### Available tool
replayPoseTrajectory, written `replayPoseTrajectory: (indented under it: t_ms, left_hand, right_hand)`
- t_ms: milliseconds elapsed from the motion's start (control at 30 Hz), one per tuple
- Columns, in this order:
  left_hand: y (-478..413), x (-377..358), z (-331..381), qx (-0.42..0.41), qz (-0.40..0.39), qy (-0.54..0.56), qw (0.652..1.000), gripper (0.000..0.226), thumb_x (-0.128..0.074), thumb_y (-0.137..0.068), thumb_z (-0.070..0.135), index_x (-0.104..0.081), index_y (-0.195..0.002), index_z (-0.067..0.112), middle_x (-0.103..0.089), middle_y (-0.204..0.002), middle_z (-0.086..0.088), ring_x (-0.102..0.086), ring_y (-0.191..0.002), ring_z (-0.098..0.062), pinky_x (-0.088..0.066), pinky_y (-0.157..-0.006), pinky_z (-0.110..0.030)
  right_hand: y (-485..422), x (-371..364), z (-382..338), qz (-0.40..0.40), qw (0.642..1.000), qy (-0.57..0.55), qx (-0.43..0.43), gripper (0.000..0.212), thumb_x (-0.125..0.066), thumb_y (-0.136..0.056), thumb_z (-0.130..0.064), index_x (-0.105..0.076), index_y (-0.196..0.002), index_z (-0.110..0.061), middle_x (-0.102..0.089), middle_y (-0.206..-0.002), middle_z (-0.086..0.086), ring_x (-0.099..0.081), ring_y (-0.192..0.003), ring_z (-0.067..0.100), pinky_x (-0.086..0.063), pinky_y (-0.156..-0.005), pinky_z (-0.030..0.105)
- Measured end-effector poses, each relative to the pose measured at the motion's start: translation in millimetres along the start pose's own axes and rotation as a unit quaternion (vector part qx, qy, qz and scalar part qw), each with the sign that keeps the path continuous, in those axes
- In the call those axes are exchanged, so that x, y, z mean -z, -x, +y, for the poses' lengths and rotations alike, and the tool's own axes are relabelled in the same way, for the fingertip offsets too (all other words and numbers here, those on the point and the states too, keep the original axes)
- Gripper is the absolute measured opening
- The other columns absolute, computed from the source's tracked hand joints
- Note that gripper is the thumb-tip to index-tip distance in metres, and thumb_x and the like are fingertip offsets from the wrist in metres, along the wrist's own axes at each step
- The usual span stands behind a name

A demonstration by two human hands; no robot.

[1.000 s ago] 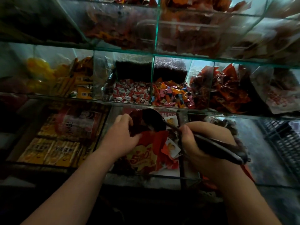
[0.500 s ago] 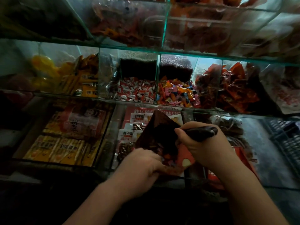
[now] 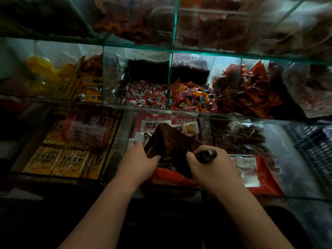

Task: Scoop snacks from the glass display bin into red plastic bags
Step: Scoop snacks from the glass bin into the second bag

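Grips the near edge of the red plastic bag (image 3: 168,141) in the left hand (image 3: 138,164), clutches the scoop (image 3: 206,155) in the right hand (image 3: 213,169), has swung it from overhead down into the bag, likely dumping a load, just before the snacks (image 3: 149,125) in the glass display bin (image 3: 208,133).

Label 胖不墩 on white snack packet (image 3: 150,125); 美味 on red card (image 3: 181,120); rest illegible.

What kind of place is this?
Likely a small snack shop: tiered glass display bins hold loose colourful wrapped candies, red foil snack packets and flat yellow packs.
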State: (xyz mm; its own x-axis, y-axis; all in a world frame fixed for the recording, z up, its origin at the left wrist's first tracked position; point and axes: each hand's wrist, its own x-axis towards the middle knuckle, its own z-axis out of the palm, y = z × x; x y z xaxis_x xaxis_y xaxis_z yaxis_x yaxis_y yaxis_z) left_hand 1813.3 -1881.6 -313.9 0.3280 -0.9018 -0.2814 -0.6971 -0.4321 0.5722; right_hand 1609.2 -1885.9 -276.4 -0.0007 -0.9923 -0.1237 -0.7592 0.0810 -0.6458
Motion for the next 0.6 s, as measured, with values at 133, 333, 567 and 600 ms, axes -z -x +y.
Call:
replayPoseTrajectory:
  t_ms: [133, 333, 567, 600]
  left_hand:
    - [-10.8, -8.6, 19.5, -0.06, -0.031, -0.004, 0.998, 0.018, -0.058, -0.097, 0.023, -0.072, -0.085, 0.022, -0.069, -0.08, 0.003, -0.066, -0.084, -0.021, -0.052, -0.073, -0.034]
    - [8.5, -14.7, 21.0, -0.142, 0.036, 0.194, 0.97, 0.02, -0.062, -0.096, 0.028, -0.078, -0.093, 0.04, -0.073, -0.081, 0.024, -0.067, -0.076, 0.004, -0.054, -0.064, -0.024]
    - [14.2, -28.6, -11.8, -0.023, 0.091, 0.221, 0.971, 0.035, -0.054, -0.105, 0.033, -0.07, -0.075, 0.023, -0.073, -0.074, -0.001, -0.07, -0.073, -0.017, -0.053, -0.065, -0.038]
    - [16.8, -30.4, -11.6, -0.03, 0.092, 0.231, 0.968, 0.036, -0.055, -0.104, 0.032, -0.07, -0.073, 0.024, -0.073, -0.072, -0.001, -0.07, -0.071, -0.015, -0.053, -0.063, -0.034]
  right_hand:
    - [4.2, 3.0, 0.3, 0.0, 1.0, 0.006, -0.011, 0.038, -0.056, -0.088, -0.05, -0.066, -0.074, -0.016, -0.066, -0.067, -0.003, -0.063, -0.063, 0.014, -0.054, -0.061, 0.032]
    - [12.9, 28.2, 4.6, 0.106, 0.993, -0.017, 0.043, 0.044, -0.044, -0.078, -0.066, -0.065, -0.08, -0.027, -0.066, -0.065, -0.012, -0.062, -0.059, 0.002, -0.053, -0.052, 0.026]
    - [4.0, -3.9, 13.9, 0.042, 0.994, -0.099, 0.022, 0.024, -0.063, -0.094, -0.039, -0.069, -0.076, -0.023, -0.068, -0.068, -0.011, -0.063, -0.062, 0.003, -0.049, -0.055, 0.025]
    - [4.7, -8.2, 15.0, 0.04, 0.994, -0.101, 0.031, 0.024, -0.063, -0.094, -0.039, -0.068, -0.076, -0.024, -0.068, -0.069, -0.012, -0.063, -0.062, 0.003, -0.049, -0.055, 0.024]
